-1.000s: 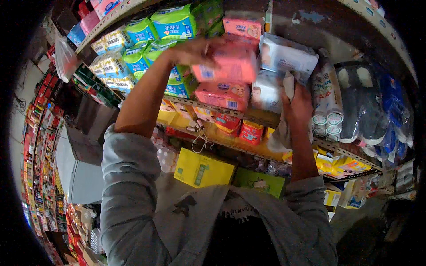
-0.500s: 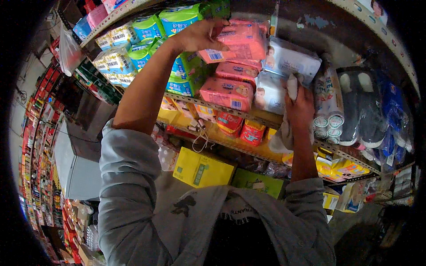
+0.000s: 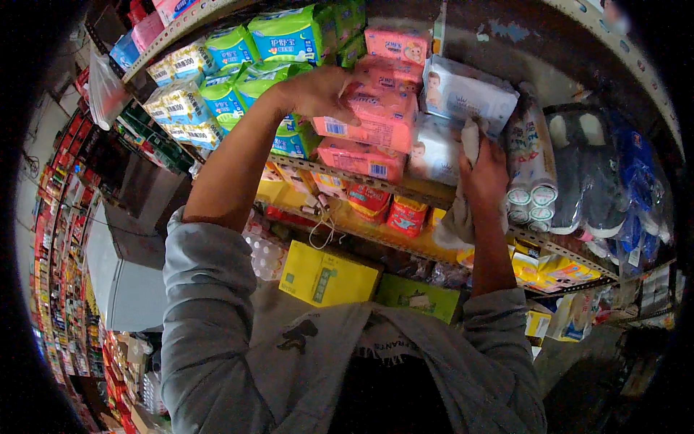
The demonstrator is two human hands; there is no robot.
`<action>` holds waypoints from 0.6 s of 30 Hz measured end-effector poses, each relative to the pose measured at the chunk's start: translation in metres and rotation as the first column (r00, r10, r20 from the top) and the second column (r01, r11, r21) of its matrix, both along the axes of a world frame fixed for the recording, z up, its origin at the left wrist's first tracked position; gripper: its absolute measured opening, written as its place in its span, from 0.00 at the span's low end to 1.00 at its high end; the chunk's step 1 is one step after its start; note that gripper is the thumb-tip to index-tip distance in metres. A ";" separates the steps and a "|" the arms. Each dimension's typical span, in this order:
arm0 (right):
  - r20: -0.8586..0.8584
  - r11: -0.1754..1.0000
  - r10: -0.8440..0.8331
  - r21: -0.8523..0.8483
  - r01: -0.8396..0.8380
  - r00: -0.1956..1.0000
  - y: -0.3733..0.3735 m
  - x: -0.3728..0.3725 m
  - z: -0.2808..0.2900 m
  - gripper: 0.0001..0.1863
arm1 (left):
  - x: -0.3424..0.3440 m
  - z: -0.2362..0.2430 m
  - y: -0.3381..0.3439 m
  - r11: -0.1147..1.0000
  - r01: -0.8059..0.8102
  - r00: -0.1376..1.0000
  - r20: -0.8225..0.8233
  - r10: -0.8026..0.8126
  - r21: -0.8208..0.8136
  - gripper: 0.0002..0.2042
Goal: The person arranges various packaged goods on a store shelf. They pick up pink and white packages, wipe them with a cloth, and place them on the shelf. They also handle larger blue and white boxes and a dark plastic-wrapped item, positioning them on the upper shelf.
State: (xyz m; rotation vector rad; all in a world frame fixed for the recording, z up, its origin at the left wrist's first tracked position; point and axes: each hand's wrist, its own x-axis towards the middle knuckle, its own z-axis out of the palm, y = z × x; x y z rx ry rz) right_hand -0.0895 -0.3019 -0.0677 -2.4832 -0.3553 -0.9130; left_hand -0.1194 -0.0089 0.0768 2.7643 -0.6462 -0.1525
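Note:
My left hand [image 3: 316, 94] grips the left end of a pink plastic-wrapped pack [image 3: 379, 119], its thumb on the front side and fingers over the top. That pack lies on another pink pack [image 3: 360, 160] at the shelf's front edge, with more pink packs [image 3: 396, 47] behind. In my right hand [image 3: 486, 173] is a grey cloth [image 3: 457, 223], bunched in the fingers and hanging below them. The right hand is beside two stacked white packs, the upper one [image 3: 470, 92] set back from the lower one [image 3: 431, 150].
Green packs [image 3: 285, 40] and white-and-yellow packs [image 3: 181, 101] fill the shelf's left. Rolled goods [image 3: 531, 159] and wrapped dark slippers [image 3: 585, 170] stand right. A perforated metal shelf edge [image 3: 416, 194] runs in front. Below sit red packs [image 3: 406, 215] and a yellow box [image 3: 329, 275].
My left hand has lowered the raised pink pack onto the pink pack at the front, moving slightly left and nearer. The right hand stays by the white packs with the cloth.

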 end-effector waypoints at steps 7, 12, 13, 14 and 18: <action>0.022 0.999 -0.021 -0.039 0.022 1.000 -0.002 0.008 -0.009 0.27 | 0.001 -0.016 0.006 0.999 -0.022 0.998 0.058 0.025 -0.050 0.34; 0.067 0.999 0.020 -0.032 -0.018 0.998 -0.002 0.007 -0.004 0.27 | 0.002 -0.039 0.011 0.996 0.025 0.995 0.091 -0.033 0.091 0.37; 0.063 0.999 0.018 -0.035 -0.015 0.998 -0.002 0.006 -0.003 0.27 | 0.002 -0.037 0.011 0.995 0.029 0.997 0.073 -0.036 0.096 0.36; 0.058 0.999 0.014 -0.038 -0.012 0.998 -0.002 0.006 -0.003 0.27 | 0.005 -0.032 0.011 0.997 0.002 0.999 0.032 -0.004 0.075 0.35; 0.082 0.999 0.030 -0.018 -0.028 0.996 -0.003 0.004 -0.005 0.28 | 0.022 -0.008 -0.007 0.990 -0.134 0.991 -0.028 0.133 -0.045 0.29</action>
